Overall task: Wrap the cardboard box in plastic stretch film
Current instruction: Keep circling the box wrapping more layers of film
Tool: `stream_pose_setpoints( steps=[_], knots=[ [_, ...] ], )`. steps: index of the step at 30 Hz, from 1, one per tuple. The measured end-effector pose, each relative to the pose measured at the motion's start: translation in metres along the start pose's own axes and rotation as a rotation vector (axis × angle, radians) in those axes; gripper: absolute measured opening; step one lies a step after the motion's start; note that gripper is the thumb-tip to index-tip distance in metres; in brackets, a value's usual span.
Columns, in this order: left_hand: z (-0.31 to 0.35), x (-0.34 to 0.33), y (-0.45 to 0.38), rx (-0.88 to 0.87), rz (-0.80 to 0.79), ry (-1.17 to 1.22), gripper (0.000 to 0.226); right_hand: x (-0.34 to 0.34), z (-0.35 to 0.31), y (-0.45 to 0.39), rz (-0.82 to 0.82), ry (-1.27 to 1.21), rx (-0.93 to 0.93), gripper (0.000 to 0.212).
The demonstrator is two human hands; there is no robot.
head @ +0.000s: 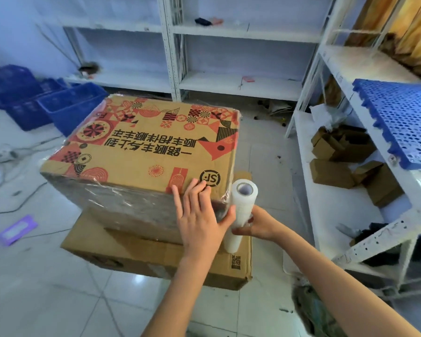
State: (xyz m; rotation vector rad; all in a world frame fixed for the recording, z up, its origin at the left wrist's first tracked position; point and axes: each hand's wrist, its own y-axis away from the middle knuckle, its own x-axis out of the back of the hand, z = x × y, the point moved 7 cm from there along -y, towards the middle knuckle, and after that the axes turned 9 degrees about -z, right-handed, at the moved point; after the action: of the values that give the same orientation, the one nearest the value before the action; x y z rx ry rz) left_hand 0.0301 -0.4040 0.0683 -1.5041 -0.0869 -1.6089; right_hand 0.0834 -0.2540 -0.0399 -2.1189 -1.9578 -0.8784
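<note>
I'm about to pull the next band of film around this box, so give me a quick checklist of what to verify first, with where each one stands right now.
1. Roll gripped: ok. The right hand holds the stretch film roll upright at the printed box's near right corner.
2. Film end pinned: ok. The left hand presses flat on that corner.
3. Near side covered: ok, film shows on it.
4. Top covered: not ok, mostly bare cardboard.
5. Base steady: ok. It sits on a flat lower box.
6. Far sides covered: cannot tell, hidden.
</note>
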Motion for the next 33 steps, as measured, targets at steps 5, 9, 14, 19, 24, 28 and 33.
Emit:
stream_pose_setpoints(
  steps=[5, 9, 14, 19, 24, 28, 33],
  knots=[
    [0.008, 0.005, 0.002, 0.131, -0.01, -0.113, 0.048, -0.006, -0.008, -0.006, -0.055, -0.008, 0.122, 0.069],
    [0.013, 0.007, -0.003, 0.139, -0.035, -0.109, 0.047, 0.002, -0.006, -0.008, -0.022, -0.056, 0.158, 0.08],
    [0.012, 0.007, -0.005, 0.153, -0.057, -0.143, 0.048, 0.003, 0.004, -0.011, -0.031, -0.031, 0.149, 0.065],
    [0.007, 0.003, -0.001, 0.12, -0.014, -0.19, 0.048, 0.008, 0.001, -0.018, -0.111, 0.057, 0.153, 0.061],
    [0.005, -0.003, -0.004, 0.065, 0.041, -0.185, 0.044, 0.023, 0.003, -0.028, -0.172, 0.054, 0.138, 0.054],
    [0.002, -0.008, -0.006, 0.041, 0.084, -0.154, 0.042, 0.028, -0.005, -0.035, -0.187, 0.037, 0.212, 0.057],
    [-0.006, -0.008, 0.0, 0.042, 0.129, -0.089, 0.043, 0.018, -0.008, -0.042, -0.229, -0.012, 0.238, 0.063]
  ],
)
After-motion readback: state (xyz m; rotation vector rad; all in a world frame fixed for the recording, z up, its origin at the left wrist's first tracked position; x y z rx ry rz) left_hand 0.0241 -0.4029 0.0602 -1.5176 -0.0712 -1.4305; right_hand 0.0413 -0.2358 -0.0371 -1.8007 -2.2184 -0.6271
